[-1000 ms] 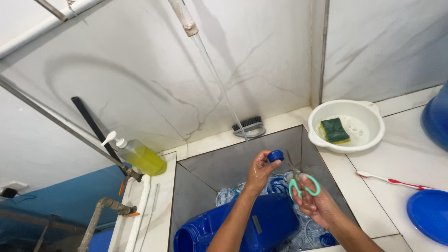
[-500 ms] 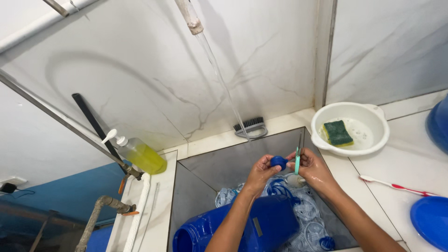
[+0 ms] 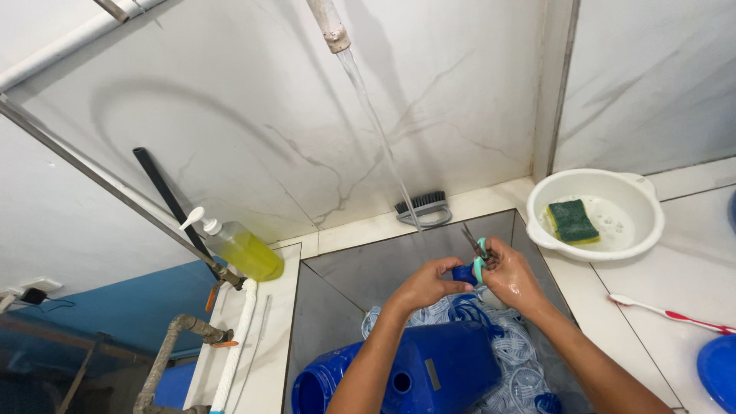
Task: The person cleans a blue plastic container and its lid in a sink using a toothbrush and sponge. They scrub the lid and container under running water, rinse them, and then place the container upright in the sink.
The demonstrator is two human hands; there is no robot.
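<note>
Over a tiled sink point(image 3: 368, 264), my right hand point(image 3: 512, 277) grips a pair of scissors point(image 3: 475, 249) with teal handles, blades pointing up and back. My left hand point(image 3: 423, 284) pinches a small blue cap point(image 3: 463, 274) right against the scissors. A thin stream of water point(image 3: 383, 146) falls from a pipe spout point(image 3: 328, 23) just behind the hands. Below my forearms a large blue jug point(image 3: 429, 376) lies on its side on coiled clear tubing point(image 3: 521, 360).
A white basin point(image 3: 636, 230) holding a green-and-yellow sponge point(image 3: 572, 221) stands on the right counter. A red-and-white toothbrush point(image 3: 675, 313) and a blue lid point(image 3: 721, 372) lie nearer. A yellow soap pump bottle point(image 3: 244, 249) is left; a scrub brush point(image 3: 422, 207) rests behind the sink.
My right hand has brought the scissors up from low in the sink to meet the blue cap in my left hand, under the water stream. The blades now point upward.
</note>
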